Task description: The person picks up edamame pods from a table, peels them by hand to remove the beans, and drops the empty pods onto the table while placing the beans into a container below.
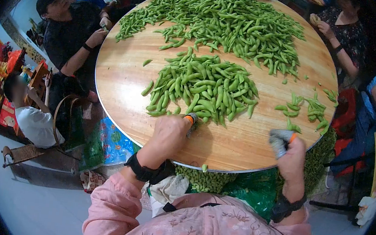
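Pink floral top [200, 229], black wristbands [143, 169]

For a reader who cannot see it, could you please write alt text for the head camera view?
At a round wooden table, a person's left hand is at the edge of a pile of green bean pods, their right hand near scattered pods. A larger heap lies beyond, with other people around.

From the wearer's head, above the pink shirt [187, 221], the head view looks forward and down — fairly near the left fingers [191, 121] and right fingers [278, 143] — its wide, dark-rimmed circle reaching past the round wooden table [122, 72] beyond them.
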`<state>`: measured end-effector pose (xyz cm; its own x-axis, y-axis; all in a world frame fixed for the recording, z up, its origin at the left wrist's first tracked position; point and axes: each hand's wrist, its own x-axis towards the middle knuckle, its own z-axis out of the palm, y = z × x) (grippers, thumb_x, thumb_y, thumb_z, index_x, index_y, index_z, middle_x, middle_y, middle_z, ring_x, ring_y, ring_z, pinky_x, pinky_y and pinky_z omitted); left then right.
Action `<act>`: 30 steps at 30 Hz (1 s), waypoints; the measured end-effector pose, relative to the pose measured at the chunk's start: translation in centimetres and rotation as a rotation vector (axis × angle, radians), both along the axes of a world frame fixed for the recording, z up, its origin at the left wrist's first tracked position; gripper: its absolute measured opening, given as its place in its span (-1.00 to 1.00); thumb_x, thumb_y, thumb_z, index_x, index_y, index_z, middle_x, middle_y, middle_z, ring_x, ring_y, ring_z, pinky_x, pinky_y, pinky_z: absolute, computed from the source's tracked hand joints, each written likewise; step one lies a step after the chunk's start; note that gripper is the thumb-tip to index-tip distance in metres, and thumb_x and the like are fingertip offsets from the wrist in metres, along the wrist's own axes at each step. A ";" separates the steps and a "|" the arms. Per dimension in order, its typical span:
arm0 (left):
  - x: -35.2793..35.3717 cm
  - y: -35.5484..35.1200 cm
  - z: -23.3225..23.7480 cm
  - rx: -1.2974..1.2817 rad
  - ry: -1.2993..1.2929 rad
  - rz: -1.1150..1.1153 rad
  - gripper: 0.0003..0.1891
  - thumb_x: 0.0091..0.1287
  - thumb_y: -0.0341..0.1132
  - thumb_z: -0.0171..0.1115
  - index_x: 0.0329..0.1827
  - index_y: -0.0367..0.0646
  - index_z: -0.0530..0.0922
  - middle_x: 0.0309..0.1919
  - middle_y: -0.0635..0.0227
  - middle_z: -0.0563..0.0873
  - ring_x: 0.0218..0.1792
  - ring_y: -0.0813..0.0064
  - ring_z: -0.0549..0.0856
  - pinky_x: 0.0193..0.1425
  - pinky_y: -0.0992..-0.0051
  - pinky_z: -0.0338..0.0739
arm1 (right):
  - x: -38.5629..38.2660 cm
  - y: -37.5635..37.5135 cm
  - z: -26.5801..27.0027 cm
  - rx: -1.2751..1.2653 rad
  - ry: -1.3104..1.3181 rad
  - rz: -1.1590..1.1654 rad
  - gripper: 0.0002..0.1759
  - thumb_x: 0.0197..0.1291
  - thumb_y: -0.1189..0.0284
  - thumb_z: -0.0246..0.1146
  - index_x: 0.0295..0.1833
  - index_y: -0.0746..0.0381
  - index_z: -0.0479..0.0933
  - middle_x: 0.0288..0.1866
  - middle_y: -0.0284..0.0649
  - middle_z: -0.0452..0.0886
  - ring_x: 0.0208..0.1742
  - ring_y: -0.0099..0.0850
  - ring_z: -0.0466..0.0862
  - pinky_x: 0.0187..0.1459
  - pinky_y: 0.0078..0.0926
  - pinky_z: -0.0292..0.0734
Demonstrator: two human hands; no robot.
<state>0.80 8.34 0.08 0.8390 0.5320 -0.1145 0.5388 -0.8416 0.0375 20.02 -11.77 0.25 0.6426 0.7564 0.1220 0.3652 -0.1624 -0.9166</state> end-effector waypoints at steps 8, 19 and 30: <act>-0.1 -5.5 0.3 -1.375 -1.051 0.118 -0.79 0.14 -0.46 0.08 -0.14 -0.25 0.42 -0.25 0.47 0.53 -0.26 0.67 0.46 -0.15 0.62 0.36 | -6.0 5.3 -0.4 0.114 0.403 0.524 -0.66 -0.07 0.61 0.14 -0.08 0.30 0.44 -0.33 -0.29 0.53 -0.31 -0.63 0.47 -0.24 -0.64 0.41; 0.5 -7.4 0.3 -1.394 -1.079 0.008 -0.69 0.13 -0.54 0.03 -0.04 -0.24 0.26 -0.31 0.45 0.40 -0.29 0.66 0.38 -0.16 0.68 0.26 | -5.0 3.5 0.9 -0.004 0.296 0.319 -0.77 0.03 0.56 0.12 -0.14 0.37 0.44 -0.38 -0.32 0.53 -0.34 -0.67 0.48 -0.32 -0.68 0.42; -0.2 -7.3 -0.1 -1.474 -0.966 -0.062 -0.57 0.14 -0.54 -0.02 0.08 -0.26 0.12 -0.38 0.39 0.41 -0.31 0.64 0.40 -0.20 0.66 0.27 | -5.0 2.4 1.2 0.056 0.902 0.444 -0.84 0.07 0.38 0.14 -0.30 0.26 0.50 -0.51 -0.47 0.48 -0.54 -0.73 0.39 -0.51 -0.81 0.25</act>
<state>0.64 1.02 0.03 0.9040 0.4203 0.0780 -0.1616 0.1670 0.9726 15.04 -9.34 1.41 0.1736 0.9579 -0.2286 -0.4518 -0.1287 -0.8828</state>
